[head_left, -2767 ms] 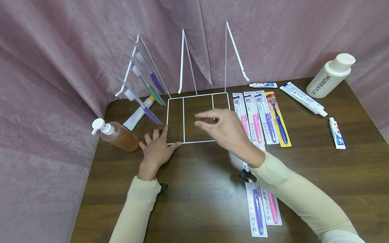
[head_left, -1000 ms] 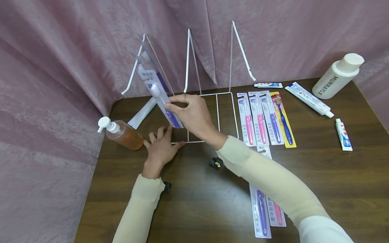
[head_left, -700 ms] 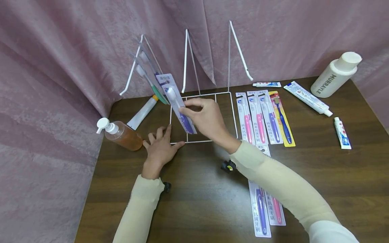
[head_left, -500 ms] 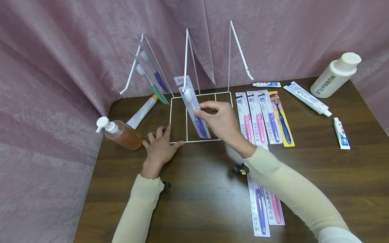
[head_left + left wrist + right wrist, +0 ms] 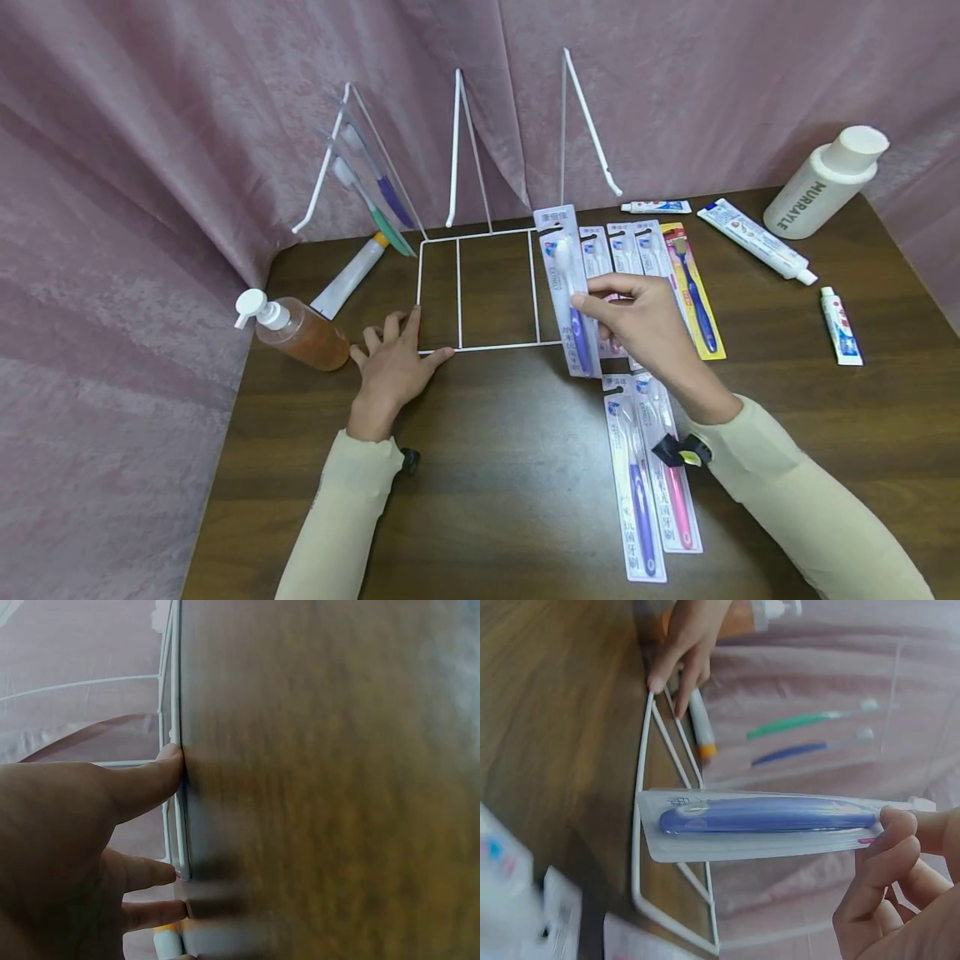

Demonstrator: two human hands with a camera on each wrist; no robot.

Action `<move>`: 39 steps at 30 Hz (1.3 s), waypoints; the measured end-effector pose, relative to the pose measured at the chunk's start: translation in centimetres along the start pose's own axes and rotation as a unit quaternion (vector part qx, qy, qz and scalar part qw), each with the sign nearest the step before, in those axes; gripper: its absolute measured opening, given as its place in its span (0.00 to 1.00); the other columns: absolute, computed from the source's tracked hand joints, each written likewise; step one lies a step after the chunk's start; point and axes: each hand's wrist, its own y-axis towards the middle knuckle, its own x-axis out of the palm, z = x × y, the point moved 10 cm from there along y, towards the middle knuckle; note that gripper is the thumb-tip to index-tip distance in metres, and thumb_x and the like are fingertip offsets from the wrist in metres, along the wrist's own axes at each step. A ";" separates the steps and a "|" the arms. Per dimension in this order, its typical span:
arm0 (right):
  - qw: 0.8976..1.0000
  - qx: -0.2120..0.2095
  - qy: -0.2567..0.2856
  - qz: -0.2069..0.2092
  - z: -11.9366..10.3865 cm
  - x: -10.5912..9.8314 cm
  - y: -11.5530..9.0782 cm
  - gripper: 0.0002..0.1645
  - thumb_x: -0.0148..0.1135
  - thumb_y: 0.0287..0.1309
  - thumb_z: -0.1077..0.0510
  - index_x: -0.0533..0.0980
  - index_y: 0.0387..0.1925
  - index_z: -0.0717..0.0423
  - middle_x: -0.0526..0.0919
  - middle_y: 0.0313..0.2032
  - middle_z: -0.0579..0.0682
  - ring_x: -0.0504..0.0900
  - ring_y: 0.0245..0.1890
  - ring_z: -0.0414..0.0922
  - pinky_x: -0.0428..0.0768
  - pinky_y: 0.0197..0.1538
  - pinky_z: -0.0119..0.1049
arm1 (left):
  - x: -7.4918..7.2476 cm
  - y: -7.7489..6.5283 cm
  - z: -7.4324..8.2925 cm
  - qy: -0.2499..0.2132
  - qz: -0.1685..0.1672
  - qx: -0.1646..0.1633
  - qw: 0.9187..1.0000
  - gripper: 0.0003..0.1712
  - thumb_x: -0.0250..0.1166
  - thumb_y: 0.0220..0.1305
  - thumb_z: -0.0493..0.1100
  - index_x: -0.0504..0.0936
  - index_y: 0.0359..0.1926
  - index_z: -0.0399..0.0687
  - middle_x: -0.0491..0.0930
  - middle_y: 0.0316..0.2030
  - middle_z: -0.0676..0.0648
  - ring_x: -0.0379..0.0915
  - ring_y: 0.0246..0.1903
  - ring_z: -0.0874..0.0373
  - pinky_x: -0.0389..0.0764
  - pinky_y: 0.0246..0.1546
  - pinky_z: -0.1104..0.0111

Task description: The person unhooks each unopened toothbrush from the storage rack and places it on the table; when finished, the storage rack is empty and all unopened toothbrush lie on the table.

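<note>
My right hand (image 5: 651,321) pinches a packaged purple toothbrush (image 5: 577,342) between thumb and fingers, raised over the right side of a white wire rack (image 5: 454,150). In the right wrist view the toothbrush (image 5: 772,816) lies across the picture in its clear pack. My left hand (image 5: 393,371), fingers spread, rests at the rack's front left corner. Its thumb touches the front wire in the left wrist view. Two packaged toothbrushes hang from the rack's left hook, a green one (image 5: 390,232) and a purple one (image 5: 393,202) behind it. The middle and right hooks carry nothing.
Several packaged toothbrushes (image 5: 699,304) lie right of the rack, partly behind my right hand, with two more (image 5: 637,508) nearer. Toothpaste tubes (image 5: 753,240) and a white bottle (image 5: 817,187) are farther right. A pump bottle (image 5: 303,333) and another tube (image 5: 348,277) are left.
Earlier my right hand was empty and three toothbrushes hung on the left hook. It has taken the front purple one off and carried it rightward past the middle hook. My left hand has stayed put.
</note>
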 end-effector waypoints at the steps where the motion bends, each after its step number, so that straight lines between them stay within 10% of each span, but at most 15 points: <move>1: 1.000 0.002 -0.002 0.008 0.3 -0.8 -0.2 0.19 0.77 0.74 0.56 0.89 0.55 0.69 0.81 0.19 0.34 0.76 0.20 0.32 0.75 0.23 0.29 | 0.0 0.0 0.0 0.002 0.001 0.001 1.000 0.58 0.65 0.81 0.72 0.50 0.95 0.53 0.52 0.90 0.36 0.48 0.84 0.21 0.47 0.81 0.18; 15: 0.991 0.063 -0.102 0.063 3.9 -8.9 -4.2 0.17 0.72 0.81 0.48 0.88 0.56 0.57 0.81 0.22 0.36 0.78 0.25 0.36 0.78 0.28 0.31 | 0.0 0.1 0.0 0.005 0.000 -0.003 1.000 0.59 0.65 0.80 0.73 0.50 0.95 0.53 0.52 0.90 0.36 0.47 0.84 0.21 0.44 0.82 0.17; 39: 0.968 0.171 -0.182 0.022 12.9 -10.9 -10.7 0.24 0.69 0.83 0.48 0.90 0.55 0.67 0.79 0.22 0.41 0.74 0.22 0.40 0.73 0.28 0.37 | 0.1 0.1 0.1 -0.009 -0.005 -0.004 1.000 0.60 0.66 0.80 0.72 0.48 0.96 0.54 0.49 0.91 0.37 0.45 0.83 0.24 0.52 0.78 0.13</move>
